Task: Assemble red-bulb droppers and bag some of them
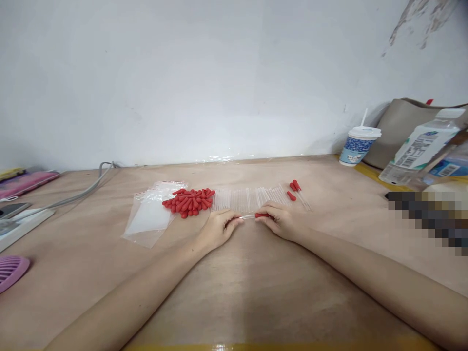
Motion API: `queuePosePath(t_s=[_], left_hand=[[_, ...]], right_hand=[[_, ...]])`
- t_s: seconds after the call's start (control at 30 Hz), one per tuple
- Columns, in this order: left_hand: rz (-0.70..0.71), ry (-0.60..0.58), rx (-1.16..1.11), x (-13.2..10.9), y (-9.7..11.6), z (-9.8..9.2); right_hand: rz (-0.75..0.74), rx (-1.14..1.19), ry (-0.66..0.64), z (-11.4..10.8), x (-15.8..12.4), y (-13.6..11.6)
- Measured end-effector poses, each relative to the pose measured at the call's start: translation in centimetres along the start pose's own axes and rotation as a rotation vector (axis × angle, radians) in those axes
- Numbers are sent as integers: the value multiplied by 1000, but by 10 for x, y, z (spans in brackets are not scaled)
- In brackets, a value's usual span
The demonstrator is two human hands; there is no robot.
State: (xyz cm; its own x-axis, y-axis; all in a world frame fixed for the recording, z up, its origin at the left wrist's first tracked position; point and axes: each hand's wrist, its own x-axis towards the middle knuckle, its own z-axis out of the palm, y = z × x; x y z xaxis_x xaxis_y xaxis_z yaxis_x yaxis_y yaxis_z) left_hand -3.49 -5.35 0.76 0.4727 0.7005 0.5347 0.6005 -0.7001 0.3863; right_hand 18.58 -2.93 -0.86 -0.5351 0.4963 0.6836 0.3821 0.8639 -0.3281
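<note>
My left hand (218,227) pinches the clear glass tube (247,216) of a dropper, fingers closed on it. My right hand (281,220) is closed on the red rubber bulb (262,215) at the tube's other end. Just behind my hands lies a row of several clear glass tubes (248,198). A pile of red rubber bulbs (189,201) sits to the left of that row. Three droppers with red bulbs fitted (297,191) lie to the right of it.
Clear plastic bags (151,216) lie left of the bulbs. A paper cup with straw (357,145), a grey bag (402,126) and a tilted bottle (420,151) stand at the right. A power strip with cable (22,225) and a purple fan (10,271) are at the left.
</note>
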Motion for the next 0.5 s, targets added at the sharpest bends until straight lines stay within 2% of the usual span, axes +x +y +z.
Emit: queuePosePath(t_s=[0.2,0.5], left_hand=[[37,-31,11,-1,3,0],[14,-20,-20,0,7,3]], right_hand=[[-97,-42,-74,-3,2,-6],[-52,-36,-90,0,4,-7]])
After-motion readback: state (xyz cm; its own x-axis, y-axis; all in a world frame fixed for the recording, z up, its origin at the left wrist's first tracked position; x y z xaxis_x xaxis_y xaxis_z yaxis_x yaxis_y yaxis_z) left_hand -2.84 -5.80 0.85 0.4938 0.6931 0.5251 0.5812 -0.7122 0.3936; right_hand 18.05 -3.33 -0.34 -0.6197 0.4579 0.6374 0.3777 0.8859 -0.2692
